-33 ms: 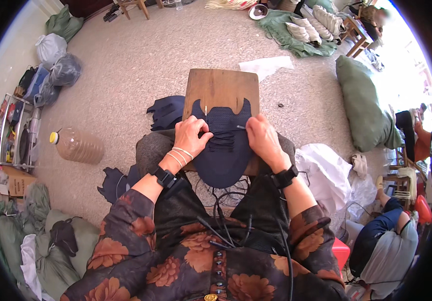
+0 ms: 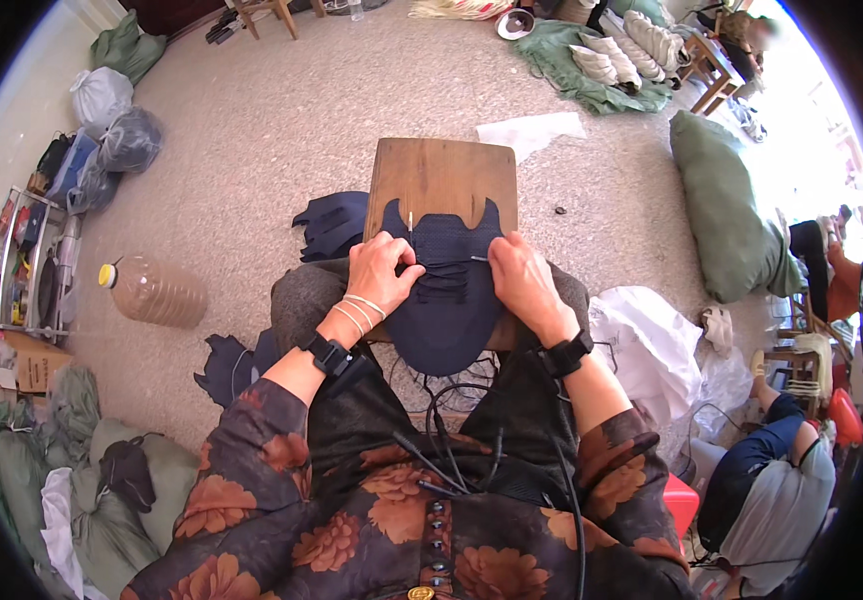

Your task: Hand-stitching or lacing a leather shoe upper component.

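Note:
A dark navy shoe upper (image 2: 441,335) lies flat on a wooden stool (image 2: 446,165) between my knees, its two horn-shaped tabs pointing away from me. Rows of dark lace (image 2: 443,285) cross its middle. My left hand (image 2: 381,268) is closed at the upper's left side, thumb and finger pinched by the lacing; what lies between them is hidden. Just beyond it a thin pale tip (image 2: 411,222) stands out. My right hand (image 2: 523,275) is closed on a shoelace at the right side, its light tip (image 2: 479,259) poking out leftward over the upper.
More navy shoe uppers (image 2: 336,222) lie left of the stool. A large bottle (image 2: 159,290) with a yellow cap stands farther left. White cloth (image 2: 646,345) and a long green sack (image 2: 731,210) are on the right. Another person (image 2: 771,490) sits at the lower right. Dark laces (image 2: 441,440) hang across my lap.
My right hand has shifted very slightly left, and the lace tip in it sits a little lower. The left hand and the shoe upper stay nearly put.

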Demonstrator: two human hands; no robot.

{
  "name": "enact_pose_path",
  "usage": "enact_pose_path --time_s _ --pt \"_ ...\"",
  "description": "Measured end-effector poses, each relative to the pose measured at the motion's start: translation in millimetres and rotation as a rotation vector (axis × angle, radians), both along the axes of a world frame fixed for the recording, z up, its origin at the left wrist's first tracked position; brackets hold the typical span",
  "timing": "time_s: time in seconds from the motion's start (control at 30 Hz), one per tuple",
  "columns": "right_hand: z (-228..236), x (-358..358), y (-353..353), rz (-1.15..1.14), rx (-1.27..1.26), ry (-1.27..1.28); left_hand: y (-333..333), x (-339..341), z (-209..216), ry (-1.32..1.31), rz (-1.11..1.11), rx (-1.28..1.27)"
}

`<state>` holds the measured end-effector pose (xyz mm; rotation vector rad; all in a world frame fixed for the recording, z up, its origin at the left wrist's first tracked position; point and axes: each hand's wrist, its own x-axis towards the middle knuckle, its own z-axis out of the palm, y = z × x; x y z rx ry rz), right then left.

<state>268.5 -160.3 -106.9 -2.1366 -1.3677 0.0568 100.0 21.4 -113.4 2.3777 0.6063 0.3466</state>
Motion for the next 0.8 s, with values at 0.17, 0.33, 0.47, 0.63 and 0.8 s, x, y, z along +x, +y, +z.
enact_pose_path --time_s 0.17,0.33,0.47,0.63,0.8 --pt "1 0 1 0.019 -0.114 -0.081 -14 9 24 -0.162 0.010 0.441" --pt "-3 6 8 0.035 -0.107 -0.043 -9 34 3 -0.206 -0.168 0.234" --pt "-3 6 16 0.037 -0.164 -0.029 -4 44 -15 -0.203 -0.173 0.144" --pt "16 10 23 0.136 -0.344 -0.187 -9 45 -9 -0.145 -0.167 0.093" --pt "10 22 28 0.302 -0.285 -0.298 -9 44 -10 -0.175 -0.170 0.115"
